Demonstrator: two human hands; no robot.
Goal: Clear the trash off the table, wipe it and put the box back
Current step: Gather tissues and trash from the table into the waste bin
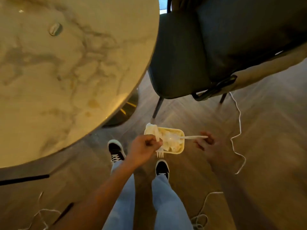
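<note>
A cream plastic food tray (pixel 180 149) hangs above the floor beside the round marble table (pixel 49 100). Crumpled white wrappers or napkins (pixel 167 140) fill the tray. My left hand (pixel 144 149) grips the tray's near-left rim together with a white plastic fork (pixel 160 152), whose tines point toward me. My right hand (pixel 206 143) pinches the handle of a white plastic spoon (pixel 192 137), its bowl resting in the tray. A small round object (pixel 55 29) lies on the tabletop at the far left.
A dark upholstered chair (pixel 207 52) stands just right of the table. White cords (pixel 237 130) trail across the wooden floor to the right and near my feet. My black shoes (pixel 115 150) stand below the tray. The table's dark base (pixel 123 112) shows under its edge.
</note>
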